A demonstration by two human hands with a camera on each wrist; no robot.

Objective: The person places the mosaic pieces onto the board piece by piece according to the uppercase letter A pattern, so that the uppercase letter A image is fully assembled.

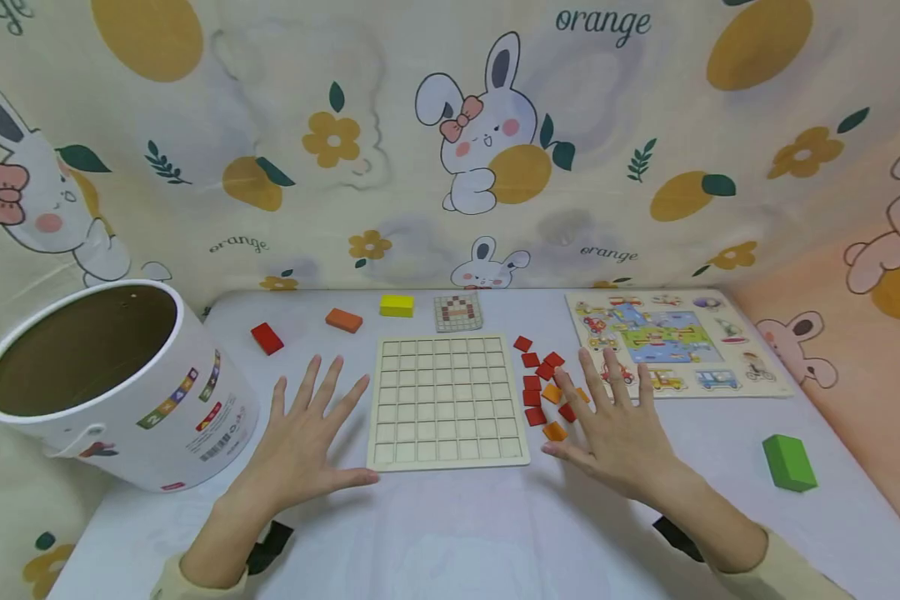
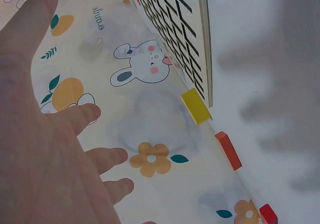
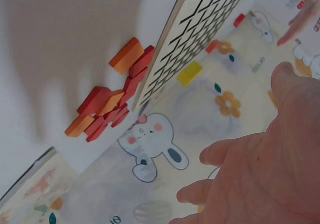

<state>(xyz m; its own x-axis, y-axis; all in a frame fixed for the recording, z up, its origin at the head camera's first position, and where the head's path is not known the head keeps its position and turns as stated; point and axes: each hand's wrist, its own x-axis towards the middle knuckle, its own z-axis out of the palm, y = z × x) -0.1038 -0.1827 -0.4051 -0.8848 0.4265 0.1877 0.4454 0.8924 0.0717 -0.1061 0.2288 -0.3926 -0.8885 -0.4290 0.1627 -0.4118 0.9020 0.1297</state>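
cream backdrop (image 1: 397, 225): "orange" printed several times
white bucket (image 1: 157, 392): a "2" on its coloured strip, finer print unreadable; stands left of the left hand (image 1: 302, 454)
grip: left fingers straight and spread, holding nothing; right hand (image 1: 618, 437) likewise
wooden grid board (image 1: 447, 400): between the hands, near the left thumb
red and orange tiles (image 1: 532, 398): between board and right hand, whose fingers partly hide them
puzzle board (image 1: 667, 337): beyond the right fingertips
green block (image 1: 789, 462): right of the right hand
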